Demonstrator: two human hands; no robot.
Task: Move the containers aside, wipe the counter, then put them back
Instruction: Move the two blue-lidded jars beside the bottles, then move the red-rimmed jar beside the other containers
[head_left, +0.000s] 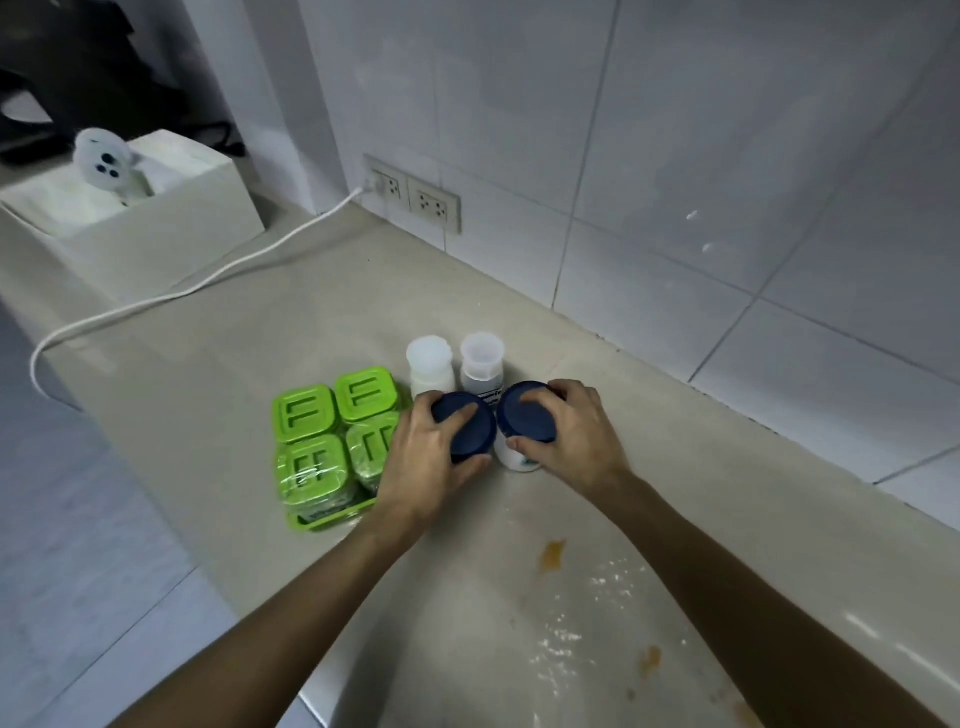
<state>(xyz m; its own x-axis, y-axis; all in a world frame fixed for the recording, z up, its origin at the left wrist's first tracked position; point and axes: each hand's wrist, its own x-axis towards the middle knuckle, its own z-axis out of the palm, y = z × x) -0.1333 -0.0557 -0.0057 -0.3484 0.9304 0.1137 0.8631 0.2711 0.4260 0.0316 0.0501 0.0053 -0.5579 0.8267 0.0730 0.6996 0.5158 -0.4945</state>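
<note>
- Beige worktop (332, 317) against a white tiled wall (727, 156); wet patch (587, 613) and orange stains (551, 555) nearest the camera.
- White box (156, 228), cord (208, 280), double socket (415, 195) at the far left.
- Four green-lidded tubs (332, 431) in a tray, just left of the hands.
- Left hand (431, 457) clasps one blue-lidded jar (467, 431); right hand (571, 431) clasps the other blue-lidded jar (524, 415).
- Two white bottles (430, 364) just behind; label unreadable.

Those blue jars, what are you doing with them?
A person has one hand on each blue-lidded jar: the left hand grips the left jar and the right hand grips the right jar. Both jars stand on the counter, just in front of two white bottles and beside a pack of green-lidded boxes. Nearer the person, the counter is wet with orange stains, not yet wiped.
</note>
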